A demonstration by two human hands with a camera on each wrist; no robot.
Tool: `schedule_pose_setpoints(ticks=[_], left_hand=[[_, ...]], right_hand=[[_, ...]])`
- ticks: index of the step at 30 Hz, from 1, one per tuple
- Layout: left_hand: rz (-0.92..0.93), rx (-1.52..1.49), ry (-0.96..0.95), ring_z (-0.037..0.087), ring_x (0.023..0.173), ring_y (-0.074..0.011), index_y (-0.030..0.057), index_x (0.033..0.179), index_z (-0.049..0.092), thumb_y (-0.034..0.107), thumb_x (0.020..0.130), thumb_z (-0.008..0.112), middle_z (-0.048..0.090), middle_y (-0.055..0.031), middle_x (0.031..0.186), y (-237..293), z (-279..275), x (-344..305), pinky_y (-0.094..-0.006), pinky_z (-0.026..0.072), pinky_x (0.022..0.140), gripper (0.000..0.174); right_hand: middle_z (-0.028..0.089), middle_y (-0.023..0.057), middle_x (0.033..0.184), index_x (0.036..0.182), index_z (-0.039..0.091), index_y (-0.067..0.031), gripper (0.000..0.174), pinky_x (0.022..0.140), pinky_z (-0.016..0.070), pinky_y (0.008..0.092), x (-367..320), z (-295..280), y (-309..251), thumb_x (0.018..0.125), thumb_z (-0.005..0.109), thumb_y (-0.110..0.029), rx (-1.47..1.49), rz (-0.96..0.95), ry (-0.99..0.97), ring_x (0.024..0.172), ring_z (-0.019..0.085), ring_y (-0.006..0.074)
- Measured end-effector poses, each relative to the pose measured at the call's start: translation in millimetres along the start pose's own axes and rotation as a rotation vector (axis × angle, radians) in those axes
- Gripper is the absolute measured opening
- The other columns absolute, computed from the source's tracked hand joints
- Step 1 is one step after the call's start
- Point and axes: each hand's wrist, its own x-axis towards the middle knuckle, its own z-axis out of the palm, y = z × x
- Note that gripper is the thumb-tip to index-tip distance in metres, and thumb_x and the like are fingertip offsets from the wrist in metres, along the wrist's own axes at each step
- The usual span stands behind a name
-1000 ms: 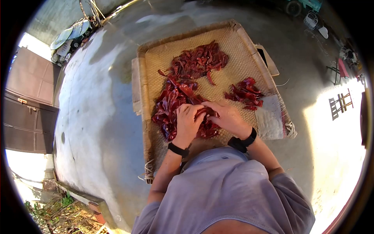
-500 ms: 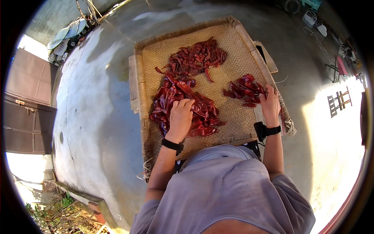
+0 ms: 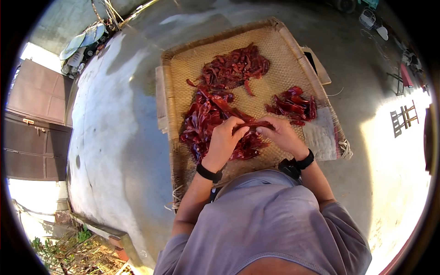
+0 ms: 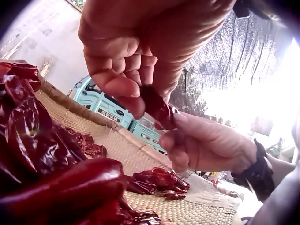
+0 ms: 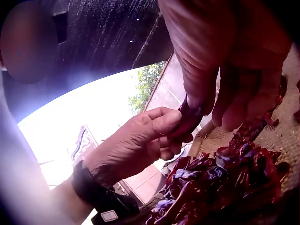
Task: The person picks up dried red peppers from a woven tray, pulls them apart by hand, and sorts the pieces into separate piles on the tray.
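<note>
A dark red dried pepper (image 4: 158,108) is stretched between both hands above the near part of the woven tray (image 3: 279,98). The left hand (image 3: 222,142) pinches one end between thumb and curled fingers; the right hand (image 3: 285,137) pinches the other end. Under and left of the hands lies a large pile of glossy red peppers (image 3: 201,117). A pile of smaller, darker peppers (image 3: 236,66) is at the tray's far side, and a small group of peppers (image 3: 293,105) lies at the right. In the right wrist view the held pepper (image 5: 190,117) spans both hands' fingertips.
A pale cloth (image 3: 321,137) covers the tray's near right corner. Wooden boards (image 3: 161,98) stick out beneath the tray. Dark metal doors (image 3: 34,146) stand at the left, and a small chair (image 3: 403,120) is on the floor at the right. A turquoise vehicle (image 4: 105,104) shows behind.
From the small right group, where it was half a second ago, the right hand has come back beside the left. Both hands now hold a pepper, and another pepper lies at that group's right edge.
</note>
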Motion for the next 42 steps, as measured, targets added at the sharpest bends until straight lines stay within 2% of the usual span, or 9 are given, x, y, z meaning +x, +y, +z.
schedule_pose_setpoints(ticks=[3,9,15,23,31,34,35,39,42], left_hand=[[-0.013,0.047,0.058,0.064,0.069,-0.0187,0.0011,0.107,0.065,0.017,0.099,0.065,0.066,-0.0116,0.096,-17,-2,8,-0.0325,0.0513,0.063,0.018],[0.1,0.74,0.108,0.045,0.128,-0.033,0.0094,0.126,0.063,0.007,0.099,0.059,0.06,-0.0095,0.128,-66,-11,36,-0.0523,0.0371,0.103,0.028],[-0.077,0.914,-0.033,0.036,0.14,-0.0377,0.0148,0.147,0.047,0.008,0.101,0.052,0.051,-0.0094,0.146,-90,-10,58,-0.0617,0.0213,0.114,0.047],[-0.224,0.938,-0.168,0.034,0.141,-0.0336,0.0263,0.148,0.05,0.02,0.105,0.051,0.039,-0.0036,0.155,-101,-9,72,-0.061,0.0169,0.116,0.043],[-0.213,0.881,-0.231,0.038,0.132,-0.0305,0.0236,0.143,0.055,0.019,0.098,0.064,0.052,-0.0061,0.137,-86,-22,71,-0.0567,0.0172,0.116,0.046],[-0.024,0.702,0.086,0.037,0.135,-0.0302,0.0211,0.141,0.057,0.018,0.098,0.064,0.052,-0.0058,0.138,-96,-22,65,-0.0577,0.0152,0.117,0.044],[0.014,0.687,0.201,0.044,0.131,-0.0285,0.0171,0.139,0.058,0.014,0.098,0.062,0.054,-0.0078,0.138,-97,-20,64,-0.0519,0.026,0.116,0.041],[-0.131,-0.2,0.401,0.058,0.118,-0.0255,0.0066,0.13,0.06,0.003,0.097,0.057,0.062,-0.0115,0.128,-66,-31,66,-0.038,0.0478,0.099,0.033],[-0.158,-0.51,0.428,0.055,0.111,-0.0139,0.0031,0.129,0.059,0.006,0.099,0.055,0.063,-0.0096,0.127,-51,-37,63,-0.0305,0.0426,0.1,0.031]], right_hand=[[0.069,0.0137,0.1,0.116,0.067,-0.0027,0.023,0.076,0.0521,0.0351,-6,-15,3,0.097,0.066,-0.016,0.022,0.131,0.094,0.085,0.066,0.0251],[0.066,0.0151,0.112,0.123,0.064,-0.0065,0.027,0.082,0.0516,0.0408,-18,-68,34,0.1,0.06,-0.019,-0.557,0.134,0.606,0.097,0.066,0.0315],[0.06,0.0161,0.128,0.132,0.059,-0.0105,0.041,0.102,0.0436,0.046,-39,-96,74,0.092,0.066,-0.015,-0.819,0.351,0.778,0.122,0.053,0.0361],[0.06,0.0124,0.13,0.123,0.063,-0.0084,0.031,0.104,0.043,0.046,-24,-73,55,0.092,0.066,-0.01,-0.803,0.098,0.845,0.121,0.054,0.0338],[0.065,0.0123,0.11,0.118,0.063,-0.0051,0.024,0.08,0.0538,0.0376,14,1,12,0.094,0.064,-0.011,-0.267,0.001,0.135,0.092,0.067,0.0278],[0.068,0.0106,0.105,0.118,0.063,-0.0033,0.023,0.079,0.0533,0.0335,23,27,13,0.097,0.063,-0.011,-0.256,-0.06,0.015,0.091,0.066,0.0211],[0.069,0.0118,0.106,0.121,0.062,-0.0042,0.026,0.08,0.0538,0.0337,26,34,14,0.096,0.064,-0.012,-0.154,-0.018,-0.055,0.093,0.067,0.0221],[0.069,0.0151,0.112,0.131,0.056,-0.0032,0.042,0.082,0.0547,0.0341,33,54,-23,0.095,0.068,-0.022,-0.008,0.008,-0.313,0.093,0.068,0.0226],[0.067,0.0173,0.116,0.137,0.049,-0.0003,0.057,0.077,0.0562,0.0347,39,70,-38,0.094,0.071,-0.029,0.123,0.044,-0.514,0.092,0.069,0.0215]])
